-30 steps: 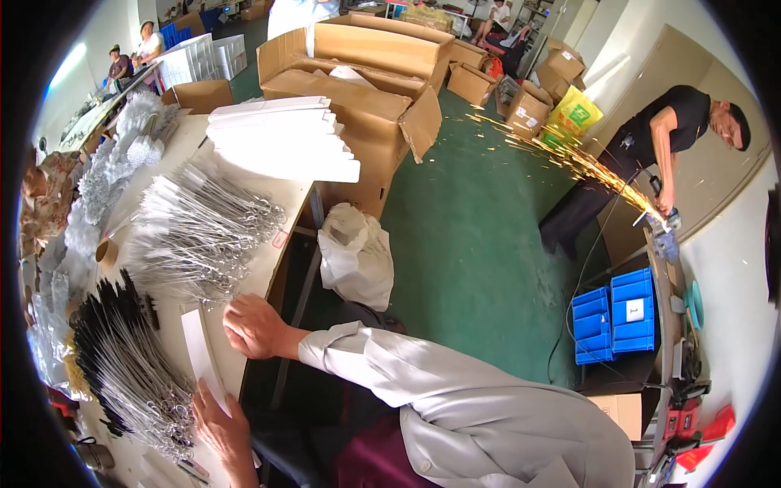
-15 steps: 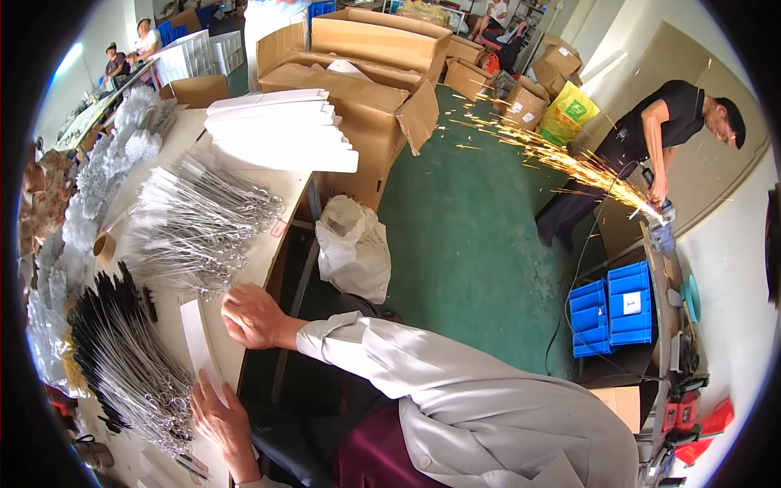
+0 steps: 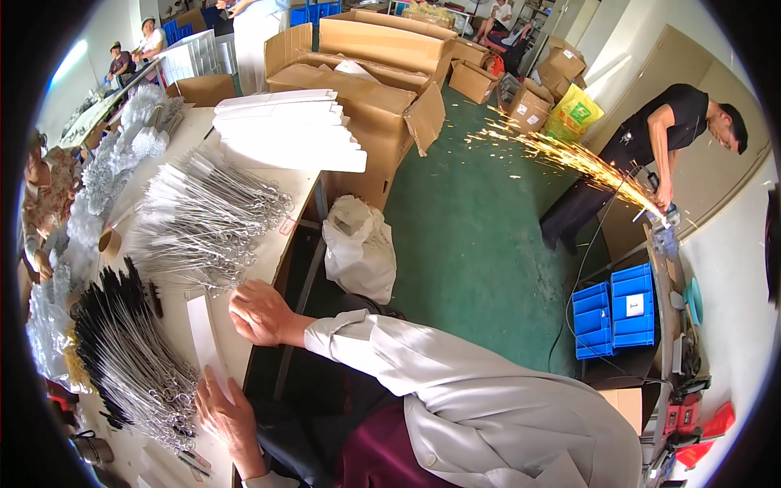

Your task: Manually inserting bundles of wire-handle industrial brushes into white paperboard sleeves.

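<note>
Since a moment ago my hands have hardly shifted: the white card sleeve (image 3: 205,337) lies between them as it did, my right hand has only settled a little nearer its far end, and the sparks across the room have swung wider. My left hand (image 3: 230,417) lies flat with fingers spread, pressing the near end of the sleeve onto the table (image 3: 268,244); my right hand (image 3: 259,311) rests curled, knuckles up, just beside the far end, touching its edge as far as I can tell, though I cannot tell whether the fingers pinch it underneath. The sleeve is a long narrow strip whose long axis runs from my left hand away toward my right hand and on toward the silver wire brushes (image 3: 207,218), so it points away from my body along the table's edge. Its near end is under my left hand, which makes that hand the nearer one; the right hand sits to the outer side of the far end. Just to the left of my left hand, touching the sleeve's inner side, is the heap of black-bristled brushes (image 3: 122,358), their wire handles fanned toward me. Beyond my right hand, well apart, lies a stack of white flat sleeves (image 3: 285,130). Far off to my right a person (image 3: 651,154) grinds something and throws sparks (image 3: 569,159) over the green floor (image 3: 480,236).
</note>
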`<state>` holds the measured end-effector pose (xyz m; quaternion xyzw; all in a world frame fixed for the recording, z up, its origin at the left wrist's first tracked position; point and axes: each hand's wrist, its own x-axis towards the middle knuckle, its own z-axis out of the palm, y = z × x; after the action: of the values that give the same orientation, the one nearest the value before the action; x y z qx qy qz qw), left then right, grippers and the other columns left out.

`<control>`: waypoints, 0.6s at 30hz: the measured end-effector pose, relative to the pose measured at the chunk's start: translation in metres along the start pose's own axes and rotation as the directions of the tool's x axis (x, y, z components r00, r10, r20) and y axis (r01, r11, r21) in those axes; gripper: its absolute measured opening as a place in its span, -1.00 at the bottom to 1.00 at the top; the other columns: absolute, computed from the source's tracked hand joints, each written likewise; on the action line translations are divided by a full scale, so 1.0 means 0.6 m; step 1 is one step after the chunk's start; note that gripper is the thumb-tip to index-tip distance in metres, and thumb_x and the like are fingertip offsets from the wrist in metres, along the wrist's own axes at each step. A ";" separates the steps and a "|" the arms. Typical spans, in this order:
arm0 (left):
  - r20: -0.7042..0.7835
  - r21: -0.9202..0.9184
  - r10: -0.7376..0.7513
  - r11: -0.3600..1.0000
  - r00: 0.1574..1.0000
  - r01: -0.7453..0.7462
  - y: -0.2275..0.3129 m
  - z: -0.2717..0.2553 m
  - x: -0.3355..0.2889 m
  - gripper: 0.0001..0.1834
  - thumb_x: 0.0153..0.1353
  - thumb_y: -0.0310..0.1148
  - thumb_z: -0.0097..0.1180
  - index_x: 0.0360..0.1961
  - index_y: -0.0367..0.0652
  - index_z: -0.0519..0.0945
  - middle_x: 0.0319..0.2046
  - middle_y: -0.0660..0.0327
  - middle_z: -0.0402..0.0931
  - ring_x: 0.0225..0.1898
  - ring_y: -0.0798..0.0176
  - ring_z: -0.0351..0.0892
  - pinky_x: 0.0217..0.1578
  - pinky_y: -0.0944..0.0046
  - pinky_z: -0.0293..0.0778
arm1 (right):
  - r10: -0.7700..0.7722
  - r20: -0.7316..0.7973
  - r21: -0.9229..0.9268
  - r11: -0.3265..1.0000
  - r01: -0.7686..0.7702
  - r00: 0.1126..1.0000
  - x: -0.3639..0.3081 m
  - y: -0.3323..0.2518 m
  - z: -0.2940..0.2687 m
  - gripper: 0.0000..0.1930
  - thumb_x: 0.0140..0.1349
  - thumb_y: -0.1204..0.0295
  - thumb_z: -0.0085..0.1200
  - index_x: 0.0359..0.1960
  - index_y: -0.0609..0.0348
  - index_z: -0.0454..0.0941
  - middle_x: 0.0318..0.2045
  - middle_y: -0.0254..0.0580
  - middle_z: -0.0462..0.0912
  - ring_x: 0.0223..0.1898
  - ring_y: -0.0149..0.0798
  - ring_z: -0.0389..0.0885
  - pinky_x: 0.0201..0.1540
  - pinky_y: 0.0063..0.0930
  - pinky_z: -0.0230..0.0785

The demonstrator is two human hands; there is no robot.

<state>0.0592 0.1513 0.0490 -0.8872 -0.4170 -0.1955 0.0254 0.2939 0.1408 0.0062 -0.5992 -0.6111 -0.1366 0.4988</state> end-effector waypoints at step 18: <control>0.025 0.009 -0.020 1.000 1.000 0.020 0.007 -0.005 -0.002 -0.48 0.33 -0.26 0.17 0.26 -0.27 0.53 0.03 -0.15 0.57 0.03 -0.25 0.58 0.01 -0.13 0.52 | 0.003 0.005 -0.009 1.000 -0.002 1.000 -0.003 -0.004 -0.002 -0.89 0.11 0.46 0.19 -0.44 0.12 0.49 -0.34 -0.18 0.53 -0.28 -0.05 0.51 -0.15 -0.16 0.35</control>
<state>0.0604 0.1472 0.0517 -0.8853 -0.4269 -0.1830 0.0221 0.2923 0.1383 0.0067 -0.6025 -0.6111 -0.1370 0.4947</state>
